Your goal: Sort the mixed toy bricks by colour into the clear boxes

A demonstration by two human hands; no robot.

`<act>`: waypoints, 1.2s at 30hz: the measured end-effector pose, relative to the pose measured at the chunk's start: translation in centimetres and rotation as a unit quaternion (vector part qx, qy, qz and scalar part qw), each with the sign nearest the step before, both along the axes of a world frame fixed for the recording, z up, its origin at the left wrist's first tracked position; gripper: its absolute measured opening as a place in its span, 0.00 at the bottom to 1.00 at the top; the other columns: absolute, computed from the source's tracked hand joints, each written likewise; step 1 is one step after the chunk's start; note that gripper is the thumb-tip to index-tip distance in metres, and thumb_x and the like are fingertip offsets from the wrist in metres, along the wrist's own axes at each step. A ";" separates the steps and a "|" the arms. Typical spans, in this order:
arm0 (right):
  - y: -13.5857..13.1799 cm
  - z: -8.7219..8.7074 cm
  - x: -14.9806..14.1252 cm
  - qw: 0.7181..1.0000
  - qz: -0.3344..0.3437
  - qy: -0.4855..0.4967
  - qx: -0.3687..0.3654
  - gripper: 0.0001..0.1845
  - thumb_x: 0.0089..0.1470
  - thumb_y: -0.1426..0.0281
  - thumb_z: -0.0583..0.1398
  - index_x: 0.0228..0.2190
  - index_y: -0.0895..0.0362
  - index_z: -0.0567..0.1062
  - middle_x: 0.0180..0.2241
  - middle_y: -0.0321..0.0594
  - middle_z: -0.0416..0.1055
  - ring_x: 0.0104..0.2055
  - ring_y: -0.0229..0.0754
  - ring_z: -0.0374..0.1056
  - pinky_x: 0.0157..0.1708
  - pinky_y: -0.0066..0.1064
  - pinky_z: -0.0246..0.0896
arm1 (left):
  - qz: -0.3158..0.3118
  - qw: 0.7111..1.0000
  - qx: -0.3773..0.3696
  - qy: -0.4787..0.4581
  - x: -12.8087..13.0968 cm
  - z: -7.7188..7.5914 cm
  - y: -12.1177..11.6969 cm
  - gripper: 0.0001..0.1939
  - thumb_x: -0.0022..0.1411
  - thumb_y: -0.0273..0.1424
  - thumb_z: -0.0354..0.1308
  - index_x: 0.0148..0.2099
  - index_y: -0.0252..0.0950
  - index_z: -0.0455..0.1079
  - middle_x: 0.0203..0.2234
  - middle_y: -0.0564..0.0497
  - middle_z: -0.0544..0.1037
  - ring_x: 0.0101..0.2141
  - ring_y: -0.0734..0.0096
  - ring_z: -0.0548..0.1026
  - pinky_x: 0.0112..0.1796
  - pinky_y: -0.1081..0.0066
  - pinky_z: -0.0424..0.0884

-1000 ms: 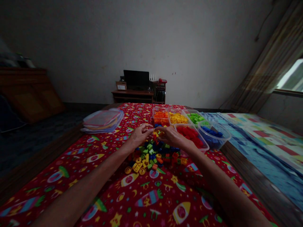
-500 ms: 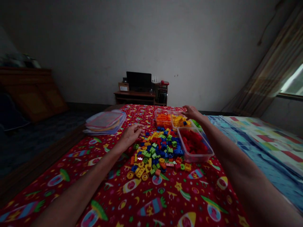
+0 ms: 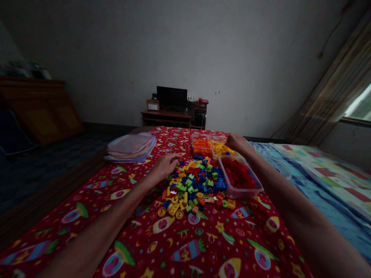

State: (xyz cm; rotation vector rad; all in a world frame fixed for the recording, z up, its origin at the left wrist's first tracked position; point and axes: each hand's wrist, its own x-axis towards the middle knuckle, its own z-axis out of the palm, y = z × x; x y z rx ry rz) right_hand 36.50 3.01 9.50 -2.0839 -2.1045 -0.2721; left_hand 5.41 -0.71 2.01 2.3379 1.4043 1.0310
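Observation:
A heap of mixed toy building blocks (image 3: 188, 181) in yellow, green, blue, red and orange lies on the cloth. At its far left edge is my left hand (image 3: 166, 166), palm down, fingers loosely apart and nothing visible in them. My right hand (image 3: 236, 142) hovers at the right side of the clear box of yellow blocks (image 3: 220, 148), its fingers curled downward. Whatever those fingers hold, if anything, is hidden. Nearer to me, a clear box (image 3: 242, 192) holds red blocks, and a box of orange blocks (image 3: 201, 146) adjoins the yellow one.
Stacked plastic lids (image 3: 130, 147) lie on the left of the red patterned cloth (image 3: 145, 239). Blue and checked bedding (image 3: 313, 173) spreads along the right. Beyond the far edge stands a low desk (image 3: 166, 114) with a monitor (image 3: 172, 98).
My right hand has lowered slightly and its fingers have curled down beside the yellow blocks. My left hand stays by the heap with its fingers shifted a little. The view has moved slightly.

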 end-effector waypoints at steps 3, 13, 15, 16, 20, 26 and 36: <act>0.3 -1.5 1.0 0.999 -0.023 -0.034 -0.032 0.16 0.47 0.69 0.62 0.40 0.61 0.77 0.42 0.53 0.73 0.43 0.47 0.70 0.37 0.30 0.62 | -0.011 1.000 -0.001 -0.001 0.0 0.0 -0.1 0.17 0.55 0.31 0.47 0.40 0.36 0.76 0.37 0.48 0.80 0.38 0.63 0.77 0.41 0.68 0.71; -0.1 -0.7 2.9 0.998 -0.026 -0.017 -0.054 0.15 0.51 0.68 0.56 0.35 0.64 0.78 0.35 0.52 0.75 0.37 0.44 0.71 0.31 0.27 0.59 | -0.048 0.999 -0.004 0.022 0.3 -0.9 0.4 0.15 0.54 0.32 0.49 0.37 0.39 0.76 0.32 0.50 0.80 0.34 0.65 0.76 0.40 0.69 0.71; -1.2 0.5 4.4 0.998 -0.043 -0.024 -0.040 0.15 0.50 0.68 0.57 0.36 0.64 0.79 0.36 0.52 0.76 0.38 0.46 0.71 0.31 0.27 0.59 | -0.046 0.999 -0.009 0.023 0.2 -0.9 0.5 0.15 0.54 0.32 0.48 0.37 0.39 0.76 0.32 0.50 0.80 0.35 0.65 0.76 0.40 0.69 0.71; -1.9 1.1 5.3 0.997 -0.058 -0.030 -0.038 0.15 0.50 0.68 0.58 0.37 0.64 0.78 0.37 0.53 0.75 0.39 0.46 0.71 0.31 0.28 0.59 | -0.042 0.999 -0.010 0.023 0.1 -0.9 0.6 0.15 0.54 0.32 0.48 0.37 0.39 0.76 0.32 0.50 0.80 0.35 0.64 0.76 0.40 0.68 0.71; -5.2 2.5 8.8 0.988 -0.134 -0.055 -0.052 0.17 0.51 0.67 0.58 0.40 0.64 0.78 0.42 0.55 0.74 0.43 0.48 0.70 0.32 0.29 0.59 | -0.032 0.999 -0.002 0.027 -0.3 -1.0 0.8 0.15 0.54 0.32 0.48 0.36 0.37 0.76 0.37 0.47 0.79 0.39 0.61 0.76 0.44 0.65 0.70; -8.0 1.9 8.0 0.995 -0.074 -0.005 0.070 0.18 0.57 0.67 0.53 0.40 0.63 0.78 0.37 0.51 0.75 0.38 0.45 0.69 0.33 0.29 0.56 | 0.010 0.999 0.015 0.049 -0.8 -2.3 1.5 0.17 0.56 0.32 0.47 0.43 0.34 0.74 0.42 0.42 0.77 0.44 0.58 0.74 0.47 0.63 0.68; -6.2 -3.2 -8.7 0.959 0.265 0.098 0.010 0.13 0.57 0.69 0.54 0.34 0.62 0.77 0.31 0.44 0.75 0.32 0.37 0.67 0.31 0.25 0.55 | -0.041 0.995 -0.033 0.090 0.0 -4.5 1.7 0.26 0.58 0.35 0.47 0.57 0.32 0.65 0.52 0.42 0.72 0.52 0.57 0.70 0.52 0.60 0.65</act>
